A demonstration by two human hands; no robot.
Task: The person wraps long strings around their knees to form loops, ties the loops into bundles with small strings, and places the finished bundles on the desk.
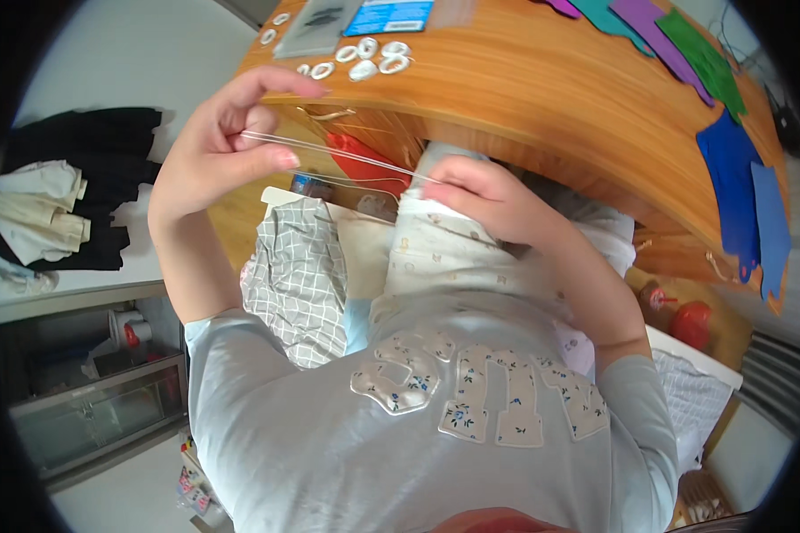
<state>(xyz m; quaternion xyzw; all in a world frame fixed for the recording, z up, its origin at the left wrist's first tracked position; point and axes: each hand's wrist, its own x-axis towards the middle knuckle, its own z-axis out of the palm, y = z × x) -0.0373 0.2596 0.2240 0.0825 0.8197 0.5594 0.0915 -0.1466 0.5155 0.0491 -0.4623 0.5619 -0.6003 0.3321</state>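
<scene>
The thread runs as thin, pale strands stretched taut between my two hands, just below the near edge of the wooden bench; its long axis slopes from upper left down to the right. My left hand pinches the higher end between thumb and fingers, and my right hand pinches the lower end closed, nearer my chest.

thin pale thread, doubled, stretched taut and slightly slanted below the wooden table edge.
</scene>
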